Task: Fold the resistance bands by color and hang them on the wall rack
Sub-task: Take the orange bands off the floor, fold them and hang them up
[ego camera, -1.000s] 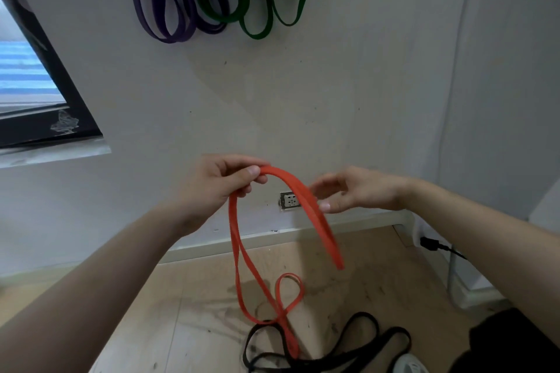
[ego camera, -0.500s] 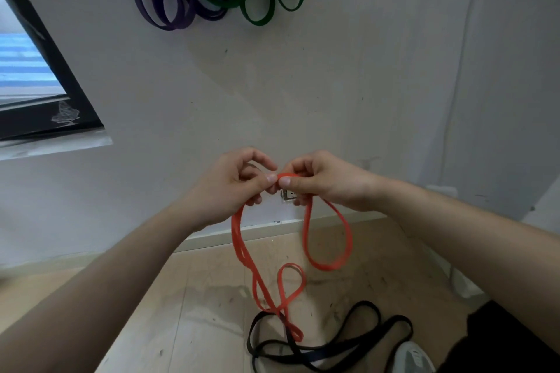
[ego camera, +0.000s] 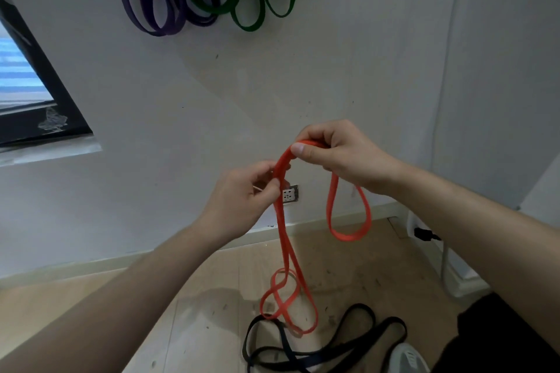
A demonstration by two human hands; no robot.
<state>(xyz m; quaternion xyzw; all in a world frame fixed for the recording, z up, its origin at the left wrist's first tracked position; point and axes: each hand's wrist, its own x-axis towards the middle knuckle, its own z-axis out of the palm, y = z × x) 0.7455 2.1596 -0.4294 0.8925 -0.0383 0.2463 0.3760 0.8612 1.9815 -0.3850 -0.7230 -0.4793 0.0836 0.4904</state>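
An orange-red resistance band [ego camera: 285, 254] hangs between both hands in front of the wall. My right hand [ego camera: 339, 157] pinches its top fold between thumb and fingers, and a short loop dangles below that hand. My left hand [ego camera: 242, 200] grips the long strands lower and to the left. The band's tail twists into loops near the floor. Purple bands [ego camera: 151, 6] and green bands [ego camera: 251, 0] hang on the wall above; the rack itself is out of view. Black bands [ego camera: 321, 348] lie tangled on the wooden floor.
A wall socket [ego camera: 290, 194] sits low on the white wall behind the band. A dark-framed window [ego camera: 39, 106] is at the left. A black plug [ego camera: 424, 235] with a cable is at the right corner. A grey shoe [ego camera: 406, 357] shows at the bottom.
My right hand has risen and moved right with the fold. My left hand has slid down the strands, so the hands are apart. The view has shifted left.
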